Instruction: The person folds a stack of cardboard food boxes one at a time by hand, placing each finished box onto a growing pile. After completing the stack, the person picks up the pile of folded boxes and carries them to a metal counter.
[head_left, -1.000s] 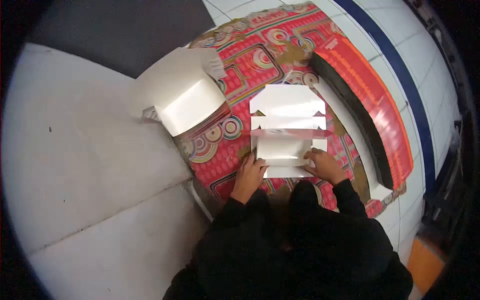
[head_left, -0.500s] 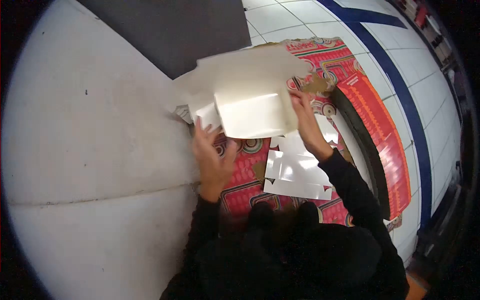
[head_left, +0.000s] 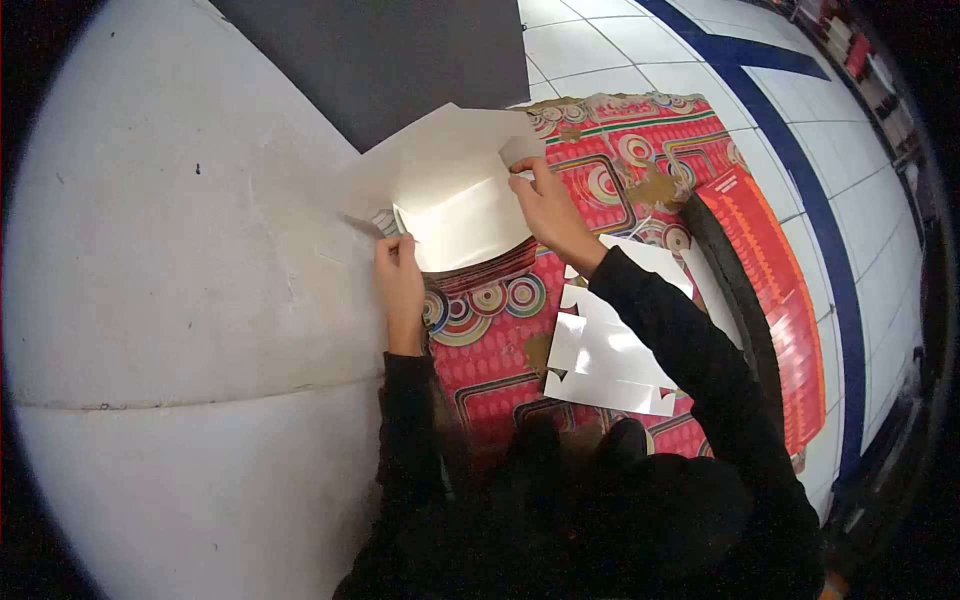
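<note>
A paperboard box (head_left: pixel 468 225), white inside and partly folded up, stands with its top open and its back panel raised. My left hand (head_left: pixel 400 275) pinches the front left corner of the box between thumb and fingers. On the other side, my right hand (head_left: pixel 548 208) grips a flap at the box's right edge, fingers closed. Dark reddish print shows along the outer front wall. Flat white box blanks (head_left: pixel 610 365) lie just to the right, partly under my right forearm.
Beneath everything is a red patterned sheet (head_left: pixel 490 370) with a worn far edge. A pale wall or panel (head_left: pixel 220 300) fills the left, and a dark grey panel (head_left: pixel 390 60) stands behind the box. A red printed stack (head_left: pixel 770 290) with a dark side curves along the right, beside white floor tiles (head_left: pixel 590 50).
The box has come lower and to the left, and its front wall now shows. My left hand has closed on its corner; my right hand has shifted left to a flap.
</note>
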